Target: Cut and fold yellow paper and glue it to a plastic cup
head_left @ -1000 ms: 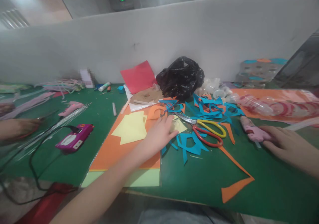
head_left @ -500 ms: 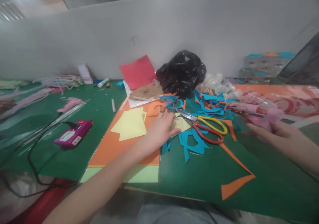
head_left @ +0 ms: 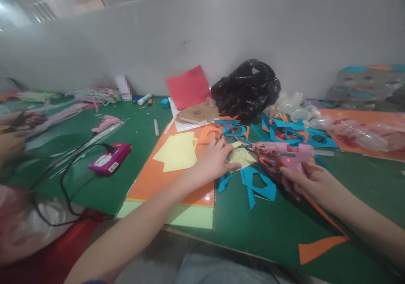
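Observation:
My right hand (head_left: 305, 176) is closed around the handle of a pink hot glue gun (head_left: 286, 150) with a small red light lit. A clear glue stick (head_left: 324, 153) pokes out of its back, and its nozzle points left. Thumb and fingers of my left hand (head_left: 220, 159) bracket the left side of a round clear plastic piece (head_left: 239, 156), which rests on a small pale yellow paper (head_left: 249, 161). Scissors (head_left: 268, 166) lie just right of that paper, mostly hidden behind the glue gun. Blue paper offcuts (head_left: 259, 183) are spread nearby.
Yellow sheets (head_left: 179, 151) lie on orange paper (head_left: 142, 183) at left. A black plastic bag (head_left: 247, 89) stands by the wall beside red paper (head_left: 189, 87). A purple power strip (head_left: 110, 159) and a second pink glue gun (head_left: 106, 124) are further left. Another person's hand (head_left: 11, 147) shows at the far left.
My right hand has brought the glue gun leftward, over the scissors and close to the clear plastic piece. My left hand stays at that piece. The view has turned slightly left.

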{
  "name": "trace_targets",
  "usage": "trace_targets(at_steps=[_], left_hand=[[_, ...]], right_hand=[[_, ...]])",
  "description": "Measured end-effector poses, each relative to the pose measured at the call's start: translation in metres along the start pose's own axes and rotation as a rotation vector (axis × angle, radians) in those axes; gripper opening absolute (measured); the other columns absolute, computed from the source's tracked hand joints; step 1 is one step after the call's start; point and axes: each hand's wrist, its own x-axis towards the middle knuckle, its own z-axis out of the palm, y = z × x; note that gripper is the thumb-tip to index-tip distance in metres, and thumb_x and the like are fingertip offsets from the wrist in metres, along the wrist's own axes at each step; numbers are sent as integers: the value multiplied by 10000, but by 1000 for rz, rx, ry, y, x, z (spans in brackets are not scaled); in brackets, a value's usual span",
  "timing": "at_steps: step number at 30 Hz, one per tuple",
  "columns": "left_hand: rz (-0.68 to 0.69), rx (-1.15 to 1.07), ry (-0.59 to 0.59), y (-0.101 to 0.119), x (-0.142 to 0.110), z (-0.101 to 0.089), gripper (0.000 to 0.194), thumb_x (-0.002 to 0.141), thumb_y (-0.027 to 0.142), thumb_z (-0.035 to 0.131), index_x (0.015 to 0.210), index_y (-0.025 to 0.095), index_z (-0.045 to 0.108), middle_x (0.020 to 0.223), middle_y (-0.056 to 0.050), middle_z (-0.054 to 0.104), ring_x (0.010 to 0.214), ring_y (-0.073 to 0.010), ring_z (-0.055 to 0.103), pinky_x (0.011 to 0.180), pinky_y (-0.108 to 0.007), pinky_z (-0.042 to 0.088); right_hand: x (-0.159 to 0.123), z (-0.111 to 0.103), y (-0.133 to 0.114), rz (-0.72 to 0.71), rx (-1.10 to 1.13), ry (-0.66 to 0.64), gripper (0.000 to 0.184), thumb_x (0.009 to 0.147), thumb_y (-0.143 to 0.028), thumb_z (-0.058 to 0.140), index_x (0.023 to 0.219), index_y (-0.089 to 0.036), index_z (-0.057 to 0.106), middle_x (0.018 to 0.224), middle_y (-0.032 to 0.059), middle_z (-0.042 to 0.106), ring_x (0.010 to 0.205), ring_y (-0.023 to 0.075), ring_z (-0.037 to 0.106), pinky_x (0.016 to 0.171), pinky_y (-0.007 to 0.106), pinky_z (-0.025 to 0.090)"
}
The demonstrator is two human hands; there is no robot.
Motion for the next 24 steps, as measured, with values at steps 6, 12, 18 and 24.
trace_targets(at_steps=[6, 12, 18, 24], left_hand=[[-3, 16, -6, -2, -1, 1, 395, 883, 560, 649, 1032, 198, 590, 1107, -86, 550, 1149, -311, 457, 956, -418, 426], [21, 3, 10, -5, -2, 5, 411, 883, 601, 626, 1006, 213, 570, 1091, -71, 542, 1134, -301, 470, 918, -396, 436], [-3, 61, -10, 1, 0, 1, 404, 869, 561, 671, 1017, 193, 593, 1089, -88, 559, 1131, -312, 482, 934, -406, 432], [7, 82, 8, 0, 1, 4, 422, 850, 549, 700, 1032, 181, 602, 1118, -107, 566, 1152, -324, 479, 969, -425, 430]], right_hand=[[7, -1, 13, 74, 87, -151, 616, 712, -815, 608, 561, -219, 564, 503, 37, 602, 426, 156, 535, 480, 300, 478], [7, 7, 14, 97, 70, -127, 583, 702, -796, 619, 639, -216, 615, 440, 15, 555, 407, 169, 525, 432, 290, 432], [7, 12, 12, 58, 33, -95, 605, 653, -808, 625, 498, -230, 541, 404, 30, 536, 384, 169, 500, 425, 301, 402], [10, 12, 17, 20, 37, -92, 659, 645, -865, 607, 468, -240, 495, 387, 25, 519, 366, 160, 488, 421, 299, 405]])
